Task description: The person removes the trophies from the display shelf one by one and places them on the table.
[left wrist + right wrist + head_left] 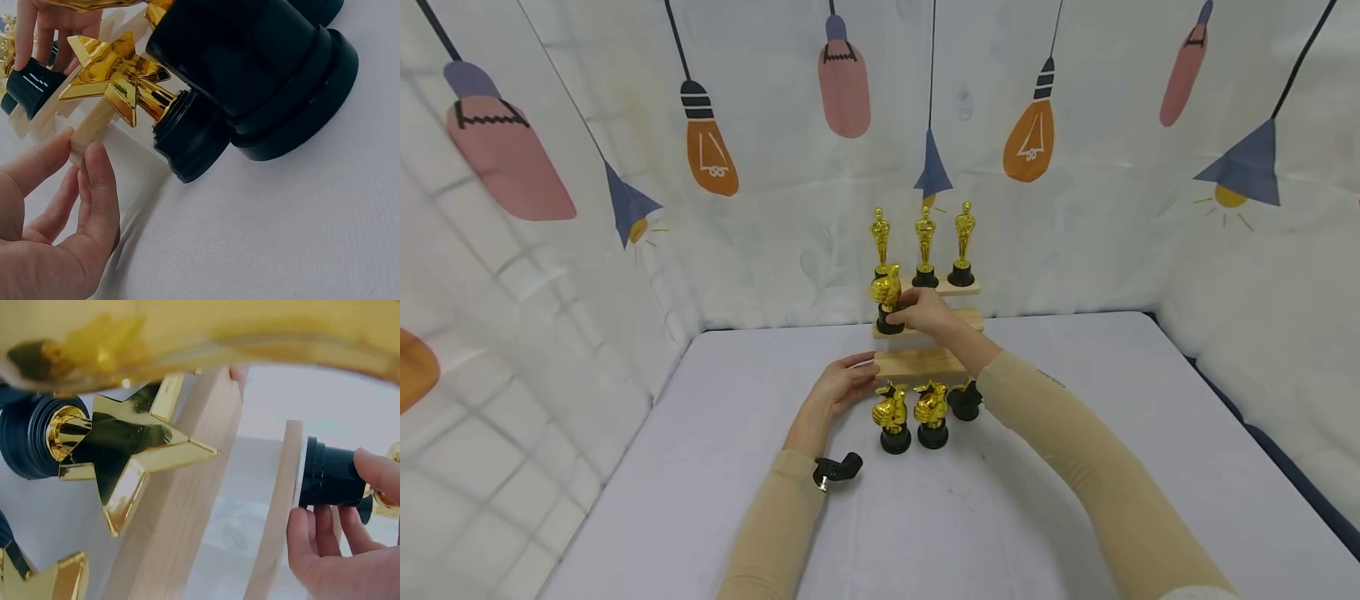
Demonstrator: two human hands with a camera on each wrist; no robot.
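Closest to us is the right sleeve, tan and long, slanting forward and in to the left. At its end, the right hand reaches over the wood with its thumb and fingers clamped on the black bottom of a gold thumbs-up trophy. The trophy is upright, on the left side of that hand, at the left end of the middle step of a wooden stand. I cannot tell if the step holds its weight. Lower down, the left hand points forward, and its thumb and finger pinch the left end of the bottom step. Just above the right hand, three gold man trophies stand in a row on the top step. Two more thumbs-up trophies stand to the right of the left hand, with gold star trophies just behind them, below the right hand. A black band sits on the left wrist. Under both hands is a white table, and past them hangs a cloth with painted lamps
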